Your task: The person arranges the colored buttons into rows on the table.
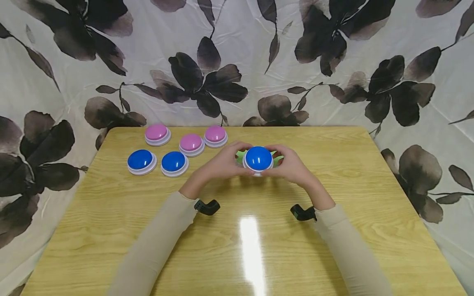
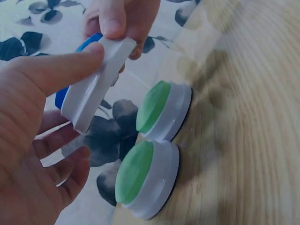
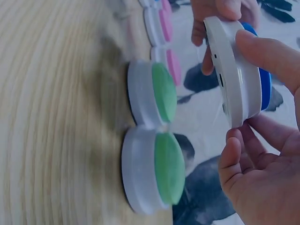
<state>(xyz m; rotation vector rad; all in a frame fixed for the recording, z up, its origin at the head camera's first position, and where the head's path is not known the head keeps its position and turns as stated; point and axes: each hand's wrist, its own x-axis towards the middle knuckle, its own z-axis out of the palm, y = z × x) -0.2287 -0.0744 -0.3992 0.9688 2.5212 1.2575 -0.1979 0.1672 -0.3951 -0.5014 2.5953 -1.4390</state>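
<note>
Both hands hold a blue push button (image 1: 258,158) with a white round base, lifted above the tabletop. My left hand (image 1: 230,161) grips it from the left, thumb on the near side of the base; my right hand (image 1: 290,165) grips the opposite side in the same way. Its blue dome faces up in the head view. Two green push buttons stand side by side on the table below, seen in the left wrist view as one green button (image 2: 135,172) and another green button (image 2: 153,107). In the head view they are mostly hidden behind the hands and the held button.
On the left of the wooden table (image 1: 207,255) are two more blue buttons, a left one (image 1: 140,159) and a right one (image 1: 173,161). Behind them stand three pink buttons, among them the leftmost pink button (image 1: 156,132). A floral cloth (image 1: 148,45) hangs behind the table.
</note>
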